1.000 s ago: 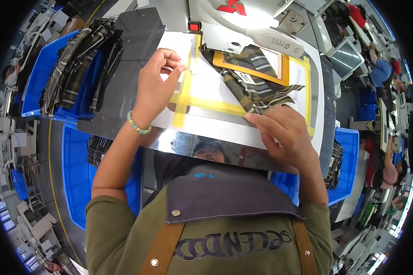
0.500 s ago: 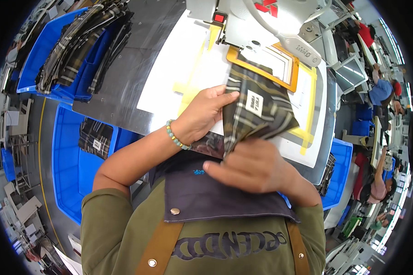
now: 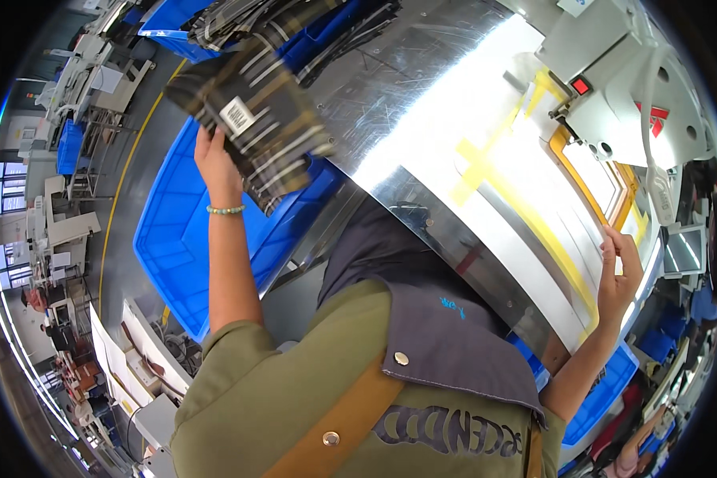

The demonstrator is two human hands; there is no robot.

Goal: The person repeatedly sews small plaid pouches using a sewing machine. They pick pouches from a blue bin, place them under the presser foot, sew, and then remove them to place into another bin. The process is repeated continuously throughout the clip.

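Note:
Raised over a blue bin, my left hand [image 3: 219,163] is closed on a dark plaid fabric piece [image 3: 283,127]. A small white label [image 3: 237,116] sits on the plaid, close to my fingers. Off to the right, my right hand [image 3: 620,275] has its fingers extended and slightly bent, with no cloth in them. Its fingertips are by the lower edge of an orange-yellow frame [image 3: 579,171], which lies under the white machine head [image 3: 637,111]; whether they touch it is unclear.
Below the plaid piece stands the blue bin [image 3: 175,239]; a further blue bin with stacked plaid pieces [image 3: 239,24] is at the upper left. The metal table [image 3: 382,103] carries a white sheet with yellow tape [image 3: 474,171]. Another blue bin [image 3: 605,390] stands at the lower right.
My left hand has carried the plaid piece away from the frame, leftward over the bin. My right hand has left the cloth and moved up beside the frame. The view has turned left.

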